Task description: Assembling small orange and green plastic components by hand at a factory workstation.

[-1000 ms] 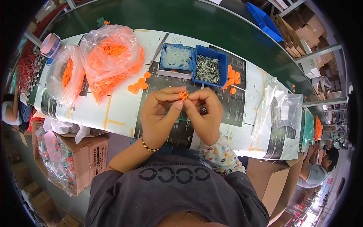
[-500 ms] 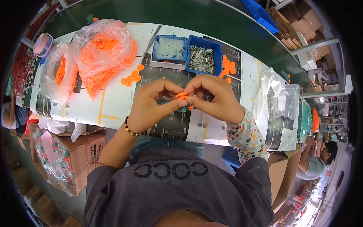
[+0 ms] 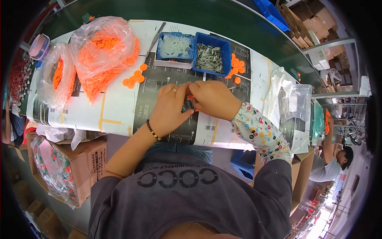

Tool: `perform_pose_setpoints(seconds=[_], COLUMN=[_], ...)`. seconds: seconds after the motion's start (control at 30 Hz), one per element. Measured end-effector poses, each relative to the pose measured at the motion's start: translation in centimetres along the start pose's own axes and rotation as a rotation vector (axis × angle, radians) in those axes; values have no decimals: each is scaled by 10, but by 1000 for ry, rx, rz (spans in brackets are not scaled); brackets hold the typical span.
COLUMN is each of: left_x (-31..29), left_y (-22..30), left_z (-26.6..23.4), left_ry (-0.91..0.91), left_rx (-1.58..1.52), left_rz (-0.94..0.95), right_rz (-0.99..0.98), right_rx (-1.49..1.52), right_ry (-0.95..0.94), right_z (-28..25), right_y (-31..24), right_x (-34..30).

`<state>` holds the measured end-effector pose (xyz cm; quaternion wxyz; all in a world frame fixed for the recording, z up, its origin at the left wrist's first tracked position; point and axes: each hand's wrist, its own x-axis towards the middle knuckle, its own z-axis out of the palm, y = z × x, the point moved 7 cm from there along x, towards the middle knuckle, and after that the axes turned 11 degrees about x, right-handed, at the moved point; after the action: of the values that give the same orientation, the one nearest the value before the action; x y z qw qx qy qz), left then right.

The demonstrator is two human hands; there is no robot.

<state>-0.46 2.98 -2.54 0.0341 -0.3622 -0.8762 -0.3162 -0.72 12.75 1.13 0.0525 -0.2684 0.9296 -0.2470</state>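
My left hand [image 3: 169,108] and my right hand [image 3: 215,98] meet over the dark printed sheet on the bench. Their fingertips close around a small orange plastic piece [image 3: 190,97], mostly hidden by the fingers. Ahead of my hands stands a blue bin [image 3: 229,59] of metal pins. Beside it, a shallower blue tray [image 3: 160,47] of clear pieces rests on a white box. Loose orange discs [image 3: 137,73] lie left of my hands, and more orange discs [image 3: 237,63] lie right of the bin.
Clear bags of orange discs [image 3: 105,51] fill the bench's left side. A knife-like tool [image 3: 156,36] lies by the tray. Plastic bags [image 3: 300,101] sit at the right. An open carton [image 3: 89,159] stands below the left edge; a co-worker [image 3: 330,163] is at far right.
Both hands have drawn closer together, and my right hand has turned over the orange piece, hiding more of it. The view has shifted slightly. The co-worker's arm has risen.
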Motion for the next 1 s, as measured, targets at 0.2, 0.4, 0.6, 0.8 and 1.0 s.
perform_pose_setpoints(seconds=[0.2, 0.4, 0.6, 0.8, 1.0], left_x=[7, 6, 3, 2, 4], left_y=[-8, -12, -11, -14, -11], left_z=[-9, -10, -11, -13, -9], left_ry=[20, 55, 43, 59, 18], left_rx=[20, 44, 43, 2, 46], left_rz=[69, 64, 70, 137, 176], right_rz=[-66, 26, 97, 142, -84], right_rx=[-122, -155, -164, 613, 1656], right_ry=[-111, -130, -153, 228, 680], right_z=[3, 14, 18, -21, -5], right_y=[-10, -6, -2, 12, 11], right_x=[12, 17, 17, 3, -5])
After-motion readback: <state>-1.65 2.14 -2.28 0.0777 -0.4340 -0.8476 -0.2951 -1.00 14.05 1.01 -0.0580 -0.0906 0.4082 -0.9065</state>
